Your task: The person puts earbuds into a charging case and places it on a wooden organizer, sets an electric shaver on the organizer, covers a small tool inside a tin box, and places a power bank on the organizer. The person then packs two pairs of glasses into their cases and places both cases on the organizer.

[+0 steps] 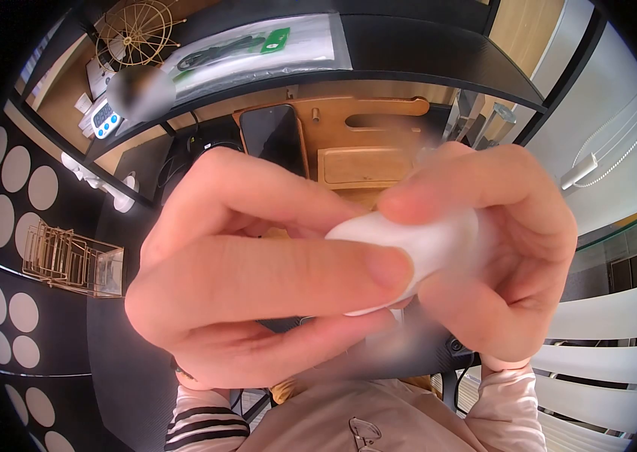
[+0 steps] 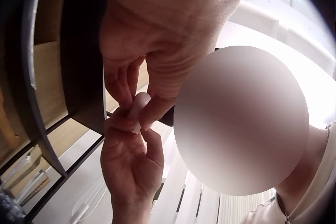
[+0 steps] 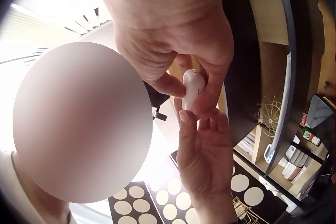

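A small white earbud case [image 1: 428,235], smooth and rounded, is held up close before the chest between both hands. My left hand [image 1: 258,275] pinches it from the left, with the thumb lying across its near face. From the other side my right hand [image 1: 518,226] grips it with bent fingers and thumb at its edge. In the right wrist view the case [image 3: 194,83] shows a small port at one end and tiny holes in its side. The left wrist view shows only a sliver of the case [image 2: 140,103], the rest hidden by fingers.
Behind the hands, a phone [image 1: 270,135] leans in a wooden organizer [image 1: 367,113] under a black shelf [image 1: 424,64]. A white timer [image 1: 105,119], a gold wire wheel [image 1: 137,34] and a bagged cable [image 1: 224,54] sit on the shelf. A wire rack [image 1: 62,260] stands left.
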Tool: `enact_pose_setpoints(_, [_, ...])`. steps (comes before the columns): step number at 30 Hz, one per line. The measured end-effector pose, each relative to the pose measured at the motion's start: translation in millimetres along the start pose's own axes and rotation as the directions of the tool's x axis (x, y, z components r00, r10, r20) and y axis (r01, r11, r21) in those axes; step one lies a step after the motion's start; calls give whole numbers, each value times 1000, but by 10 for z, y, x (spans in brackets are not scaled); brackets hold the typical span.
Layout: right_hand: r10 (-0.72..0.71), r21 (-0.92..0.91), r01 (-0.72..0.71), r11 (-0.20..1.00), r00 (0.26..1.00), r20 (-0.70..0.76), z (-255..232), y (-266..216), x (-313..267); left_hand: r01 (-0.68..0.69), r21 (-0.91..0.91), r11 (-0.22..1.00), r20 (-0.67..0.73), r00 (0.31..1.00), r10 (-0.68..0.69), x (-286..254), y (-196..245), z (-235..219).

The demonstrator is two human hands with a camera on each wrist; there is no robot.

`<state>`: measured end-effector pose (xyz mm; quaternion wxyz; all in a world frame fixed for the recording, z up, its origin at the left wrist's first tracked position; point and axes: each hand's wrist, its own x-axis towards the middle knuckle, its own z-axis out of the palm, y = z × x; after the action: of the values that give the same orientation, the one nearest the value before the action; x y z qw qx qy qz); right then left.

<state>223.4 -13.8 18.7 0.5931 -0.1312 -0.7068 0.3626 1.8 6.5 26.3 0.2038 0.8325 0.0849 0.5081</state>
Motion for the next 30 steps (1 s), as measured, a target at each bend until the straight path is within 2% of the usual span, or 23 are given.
enact_pose_setpoints(9, [-9, -36, 10, 999, 1000, 10, -78, 74, -13, -22, 4, 1000, 26, 999, 22, 4, -27, -12])
enact_pose_setpoints(11, [12, -24, -11, 1000, 1000, 14, -69, 138, -62, -18, 5, 1000, -17, 1000, 18, 2, -28, 21])
enact_pose_setpoints(13, [-34, 84, 47, 995, 989, -143, 53, 188, -101, 2, 77, 997, 11, 1000, -3, 0, 24, -2])
enact_pose_setpoints(14, [-34, 84, 47, 995, 989, -143, 65, 129, -59, 19, 148, 989, 38, 999, -25, 1, 41, -10])
enact_pose_setpoints(16, [23, -13, -23, 1000, 999, -22, 88, -49, 63, -25, 182, 983, 32, 999, 19, 8, 20, 3])
enact_pose_setpoints(19, [32, -8, -33, 999, 996, -80, 141, -55, 48, -78, 230, 970, 29, 997, 73, 13, 15, 27])
enact_pose_setpoints(21, [40, -1, -40, 999, 998, -53, 108, -57, 45, -88, 244, 966, 32, 996, 83, 12, 40, 24])
enact_pose_setpoints(23, [47, 5, -47, 999, 999, -27, 96, -45, 43, 0, 271, 963, 28, 1000, -8, 10, 99, 2])
enact_pose_setpoints(25, [-31, -48, 30, 998, 999, -17, 101, -15, 32, 7, 256, 967, 14, 1000, -11, 3, 101, 5])
enact_pose_setpoints(29, [-39, -32, 39, 999, 999, 5, 67, 15, 11, 47, 211, 976, 12, 999, -51, 2, 117, -30])
enact_pose_setpoints(30, [2, -96, -6, 995, 999, -48, 59, 5, -12, 47, 212, 976, 12, 999, -51, 2, 110, -31])
